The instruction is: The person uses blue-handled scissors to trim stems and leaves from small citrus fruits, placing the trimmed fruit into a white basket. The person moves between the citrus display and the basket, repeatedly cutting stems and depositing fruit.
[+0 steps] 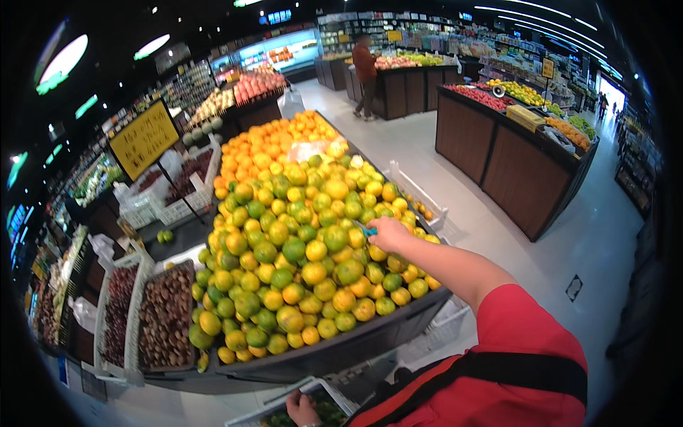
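Observation:
A sloping heap of green and yellow mandarins [277, 267] fills the display stand before me. My right hand [390, 234] reaches over the heap's right side, its fingers closed around the blue-green handle of a small tool [368, 231]. The thin end of that tool points left among the fruit, and its kind is hard to make out. Low in the view, my left hand [302, 409] is at a white plastic crate [333, 392] with dark green contents [324, 408]. Its fingers are curled, and whether they grip anything is hidden.
Orange citrus [261, 141] lies behind the mandarins, with a plastic bag [307, 151] between. A yellow price sign [144, 139] stands left, above crates of dark red fruit [195, 171]. Brown nuts or fruit [166, 315] fill a basket. A person [365, 74] stands near another fruit stand.

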Demonstrator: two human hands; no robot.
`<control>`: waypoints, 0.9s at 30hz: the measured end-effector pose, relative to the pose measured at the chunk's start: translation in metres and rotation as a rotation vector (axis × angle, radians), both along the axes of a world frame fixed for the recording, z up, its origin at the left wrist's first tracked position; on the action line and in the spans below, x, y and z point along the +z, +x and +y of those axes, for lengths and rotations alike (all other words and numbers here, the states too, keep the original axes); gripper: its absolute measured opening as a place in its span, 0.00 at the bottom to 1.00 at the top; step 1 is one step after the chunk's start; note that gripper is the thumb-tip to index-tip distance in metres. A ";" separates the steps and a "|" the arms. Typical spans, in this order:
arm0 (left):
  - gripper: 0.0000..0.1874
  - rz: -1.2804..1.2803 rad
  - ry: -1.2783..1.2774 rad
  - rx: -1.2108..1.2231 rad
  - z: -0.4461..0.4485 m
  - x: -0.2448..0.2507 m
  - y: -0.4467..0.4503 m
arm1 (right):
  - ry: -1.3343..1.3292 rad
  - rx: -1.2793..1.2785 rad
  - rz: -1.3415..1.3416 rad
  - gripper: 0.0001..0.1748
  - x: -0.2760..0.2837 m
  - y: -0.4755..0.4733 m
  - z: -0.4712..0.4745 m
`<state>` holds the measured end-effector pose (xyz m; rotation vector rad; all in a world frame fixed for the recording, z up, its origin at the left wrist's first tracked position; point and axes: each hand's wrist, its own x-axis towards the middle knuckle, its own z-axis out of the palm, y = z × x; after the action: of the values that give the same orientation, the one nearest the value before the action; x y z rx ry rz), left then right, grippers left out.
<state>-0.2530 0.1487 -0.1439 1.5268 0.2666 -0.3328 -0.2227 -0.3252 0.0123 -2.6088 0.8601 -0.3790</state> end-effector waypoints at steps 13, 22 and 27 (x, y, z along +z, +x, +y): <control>0.15 -0.522 0.410 -0.461 -0.104 -0.015 -0.059 | 0.621 -0.615 -0.440 0.13 -0.169 -0.379 -0.055; 0.15 -0.745 0.310 -0.553 -0.327 0.027 -0.177 | 1.025 -1.034 0.274 0.08 -0.284 -0.807 0.008; 0.14 -0.715 0.178 -0.702 -0.450 0.045 -0.235 | 1.114 -1.541 -0.517 0.10 -0.254 -0.895 -0.009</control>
<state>-0.4882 -0.3017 -0.0988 1.7799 -0.8379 -0.2882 -1.1178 -0.3337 -0.2420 -0.4723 1.9078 -0.6057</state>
